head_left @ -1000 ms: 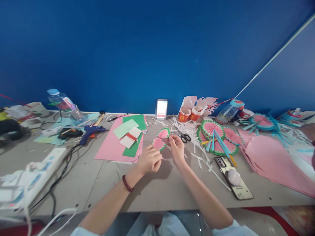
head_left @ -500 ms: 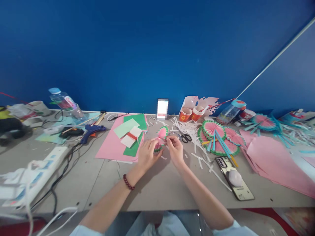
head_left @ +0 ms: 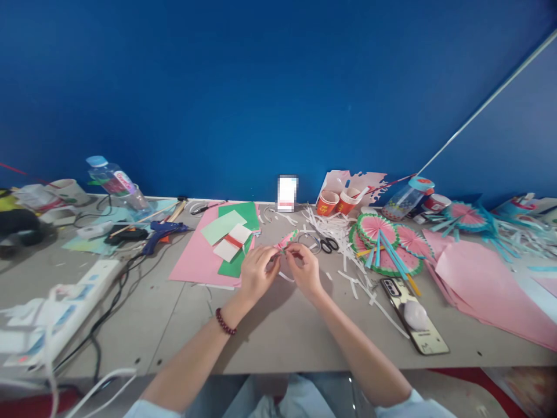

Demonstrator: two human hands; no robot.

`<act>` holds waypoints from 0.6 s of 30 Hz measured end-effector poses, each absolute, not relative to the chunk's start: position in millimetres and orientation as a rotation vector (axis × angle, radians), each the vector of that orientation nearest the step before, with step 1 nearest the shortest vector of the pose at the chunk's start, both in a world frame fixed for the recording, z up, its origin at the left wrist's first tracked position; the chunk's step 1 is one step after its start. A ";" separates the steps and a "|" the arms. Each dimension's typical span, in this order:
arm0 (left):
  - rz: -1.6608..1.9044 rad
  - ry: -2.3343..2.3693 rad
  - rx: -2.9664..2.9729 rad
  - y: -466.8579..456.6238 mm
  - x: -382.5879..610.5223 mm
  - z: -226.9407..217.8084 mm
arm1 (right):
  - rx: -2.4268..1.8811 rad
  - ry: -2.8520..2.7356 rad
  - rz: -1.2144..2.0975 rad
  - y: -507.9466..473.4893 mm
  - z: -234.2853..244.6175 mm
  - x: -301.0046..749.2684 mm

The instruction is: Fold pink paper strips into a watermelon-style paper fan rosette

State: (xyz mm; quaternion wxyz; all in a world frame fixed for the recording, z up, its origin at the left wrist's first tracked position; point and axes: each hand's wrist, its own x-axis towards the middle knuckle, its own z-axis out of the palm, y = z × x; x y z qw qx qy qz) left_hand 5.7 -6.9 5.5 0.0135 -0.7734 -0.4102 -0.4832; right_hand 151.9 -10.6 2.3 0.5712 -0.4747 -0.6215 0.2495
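Between my hands is a small pleated paper fan [head_left: 287, 238], pink with a green and white zigzag edge. It is tilted so that only a narrow slice shows, and its lower part is hidden by my fingers. My left hand [head_left: 260, 270] is closed, pinching the fan from the left, with a dark red bead bracelet on the wrist. My right hand [head_left: 303, 267] is closed too, its fingertips meeting the fan's right side close to the left fingertips. Black-handled scissors [head_left: 329, 245] lie just right of the right hand.
Pink and green paper sheets [head_left: 195, 255] lie left, beyond them a blue glue gun [head_left: 163, 235] and a power strip [head_left: 72, 310]. White paper strips [head_left: 343, 232], finished paper fans [head_left: 387, 244], paper cups [head_left: 328, 203] and a phone [head_left: 429, 342] are on the right.
The paper fan has turned from facing me to a thin, edge-on tilt. My hands have drawn closer together, the right one shifting slightly left.
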 end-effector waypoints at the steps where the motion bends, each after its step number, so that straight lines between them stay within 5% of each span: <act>1: -1.511 -1.269 -2.406 -6.9 5.8 5.3 | -1.111 -1.464 0.578 -11.2 3.0 151.5; 18: -1.554 -1.260 -2.398 -7.7 5.6 6.7 | -1.098 -1.510 0.528 -11.9 5.7 150.4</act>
